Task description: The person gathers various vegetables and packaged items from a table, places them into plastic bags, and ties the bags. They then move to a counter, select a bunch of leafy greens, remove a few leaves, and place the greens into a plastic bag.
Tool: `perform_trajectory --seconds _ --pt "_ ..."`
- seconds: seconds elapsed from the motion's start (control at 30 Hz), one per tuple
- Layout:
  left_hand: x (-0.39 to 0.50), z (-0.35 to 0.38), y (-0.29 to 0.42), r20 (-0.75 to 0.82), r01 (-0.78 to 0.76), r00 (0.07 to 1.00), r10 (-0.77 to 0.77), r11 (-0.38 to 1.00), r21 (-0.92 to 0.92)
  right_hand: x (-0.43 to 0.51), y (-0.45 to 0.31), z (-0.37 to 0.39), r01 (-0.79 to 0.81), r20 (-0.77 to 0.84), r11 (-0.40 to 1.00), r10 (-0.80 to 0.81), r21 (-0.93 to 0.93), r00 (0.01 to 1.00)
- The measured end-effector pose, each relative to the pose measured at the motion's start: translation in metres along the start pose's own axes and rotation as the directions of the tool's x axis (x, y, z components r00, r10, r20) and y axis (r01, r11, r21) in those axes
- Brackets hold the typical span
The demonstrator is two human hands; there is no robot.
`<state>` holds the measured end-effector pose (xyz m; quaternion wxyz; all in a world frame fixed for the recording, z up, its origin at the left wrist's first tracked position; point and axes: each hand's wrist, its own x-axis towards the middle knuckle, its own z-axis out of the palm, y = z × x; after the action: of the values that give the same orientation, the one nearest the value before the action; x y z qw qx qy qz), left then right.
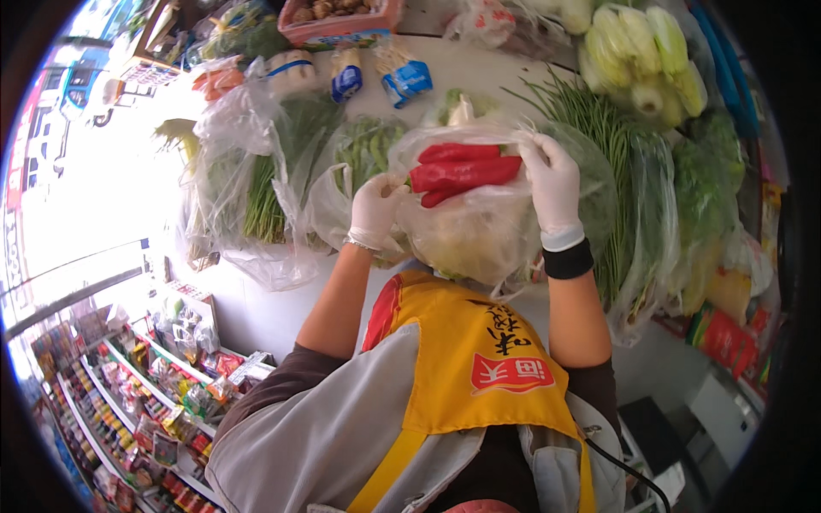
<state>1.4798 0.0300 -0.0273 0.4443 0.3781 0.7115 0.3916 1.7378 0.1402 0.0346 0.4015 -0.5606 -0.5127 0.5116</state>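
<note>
Several long red peppers (pixel 465 173) lie side by side on a clear plastic bag (pixel 474 224) before me. My left hand (pixel 377 208), in a white glove, pinches at the left side of this bag, by a pepper's stem end; whether it also grips the stem is unclear. On the other side, my right hand (pixel 553 183), gloved too with a black wristband, has thumb and fingers closed on the bag's rim. Pale leafy vegetables show through the plastic below the peppers. Green pods in a bag (pixel 362 151) sit just beyond my left hand.
Long green stalks (pixel 609 134) lie right of my right hand. Bagged greens (pixel 263 199) stand at left. Farther back are two blue-wrapped packs of pale mushrooms (pixel 404 77) and a pink crate (pixel 340 22) of brown mushrooms. Store shelves (pixel 128 410) with packaged goods fill the lower left.
</note>
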Motion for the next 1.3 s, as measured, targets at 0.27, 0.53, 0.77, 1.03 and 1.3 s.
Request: perform_trajectory --seconds 0.27,0.53,0.77,1.03,1.3 --pt "0.029 -0.06 0.084 0.139 0.016 0.978 0.156 0.607 -0.794 0.023 -0.054 0.007 -0.059 0.019 0.941 0.056 0.333 0.998" --pt "0.105 -0.028 0.178 -0.042 -0.267 0.918 0.394 0.539 -0.799 0.112 -0.077 -0.023 0.17 -0.181 0.901 -0.105 0.398 0.978" --pt "0.195 0.046 0.134 0.112 -0.063 0.957 0.266 0.572 -0.818 0.184 0.025 -0.037 -0.044 -0.215 0.949 0.115 0.313 0.97" --pt "0.245 0.089 0.075 0.212 -0.061 0.948 0.236 0.791 -0.609 0.182 0.105 -0.04 -0.185 -0.117 0.945 0.223 0.27 0.968" --pt "0.208 0.041 0.042 0.037 -0.176 0.978 0.205 0.909 -0.377 0.146 0.061 -0.054 -0.09 -0.033 0.996 0.089 -0.023 0.995"
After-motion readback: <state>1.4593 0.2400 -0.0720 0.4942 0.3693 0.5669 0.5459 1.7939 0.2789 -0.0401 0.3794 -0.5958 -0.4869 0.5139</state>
